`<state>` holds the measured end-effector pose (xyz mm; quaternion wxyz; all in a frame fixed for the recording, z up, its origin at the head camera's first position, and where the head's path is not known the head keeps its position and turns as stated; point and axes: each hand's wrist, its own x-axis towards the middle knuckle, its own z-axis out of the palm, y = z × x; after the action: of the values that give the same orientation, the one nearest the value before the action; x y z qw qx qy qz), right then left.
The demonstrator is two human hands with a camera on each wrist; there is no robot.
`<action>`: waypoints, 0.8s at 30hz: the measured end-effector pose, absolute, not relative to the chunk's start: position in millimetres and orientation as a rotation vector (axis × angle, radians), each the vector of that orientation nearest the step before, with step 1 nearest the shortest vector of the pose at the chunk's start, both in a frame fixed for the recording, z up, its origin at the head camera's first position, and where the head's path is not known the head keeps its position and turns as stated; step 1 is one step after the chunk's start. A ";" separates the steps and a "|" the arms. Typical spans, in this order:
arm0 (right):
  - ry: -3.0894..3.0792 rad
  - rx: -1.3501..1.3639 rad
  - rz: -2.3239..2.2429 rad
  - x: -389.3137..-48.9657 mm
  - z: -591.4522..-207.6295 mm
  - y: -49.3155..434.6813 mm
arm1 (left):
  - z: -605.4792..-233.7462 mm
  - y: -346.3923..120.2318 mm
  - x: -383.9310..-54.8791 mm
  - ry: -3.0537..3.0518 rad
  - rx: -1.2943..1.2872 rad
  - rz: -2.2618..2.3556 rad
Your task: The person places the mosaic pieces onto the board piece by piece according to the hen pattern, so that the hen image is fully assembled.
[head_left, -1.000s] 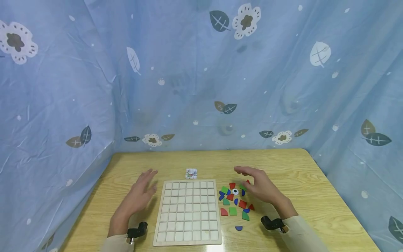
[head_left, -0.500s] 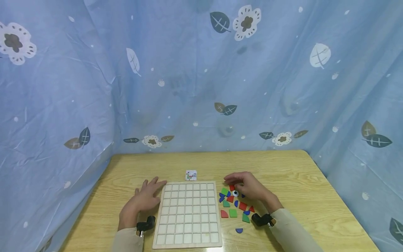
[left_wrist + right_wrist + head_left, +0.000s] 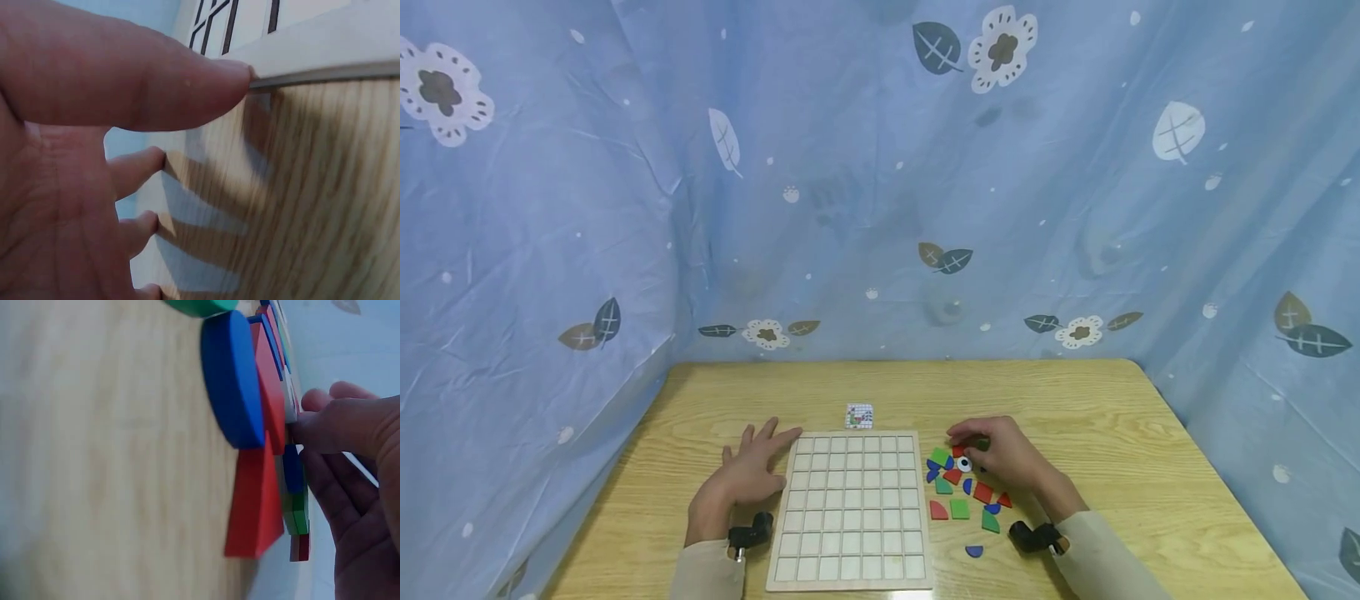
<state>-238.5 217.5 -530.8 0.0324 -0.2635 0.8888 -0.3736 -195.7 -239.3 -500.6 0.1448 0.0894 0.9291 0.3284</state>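
Note:
My left hand [image 3: 741, 475] lies spread along the left edge of a pale wooden grid board [image 3: 850, 586]. Its thumb touches the board's side in the left wrist view, and the fingertips rest on the table. To the right of the board, my right hand [image 3: 1009, 454] reaches with bent fingers into a loose group of flat coloured pieces. Thumb and fingertips are down by a white disc [image 3: 965, 464] with a black dot and a red piece [image 3: 958, 451]. Whether they pinch a piece is hidden. A red triangle [image 3: 253, 506] and blue half-circle [image 3: 231, 381] lie nearer the right wrist camera.
A small printed card [image 3: 859, 416] lies behind the board. More pieces are scattered nearby, among them a green square [image 3: 959, 509], a green quarter-circle [image 3: 990, 521] and a blue half-circle [image 3: 974, 551]. A blue patterned curtain [image 3: 872, 208] stands behind the table.
My left hand has moved right and down onto the board's left edge. The right hand has lowered leftward onto the pieces, its fingers drawing closer together.

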 end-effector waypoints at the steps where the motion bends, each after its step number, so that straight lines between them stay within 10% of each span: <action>1: 2.753 -0.809 -1.141 -237.5 -530.6 217.5 | -500.8 -239.6 -195.5 2.671 0.256 0.957; 24: 2.980 -0.546 -1.016 -216.3 -528.8 216.6 | -503.7 -243.1 -194.7 2.661 0.263 0.968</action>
<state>-216.3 216.6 -528.8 -0.0272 -0.1709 0.9322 -0.3179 -194.7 -243.1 -503.7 0.1482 0.0916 0.9253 0.3367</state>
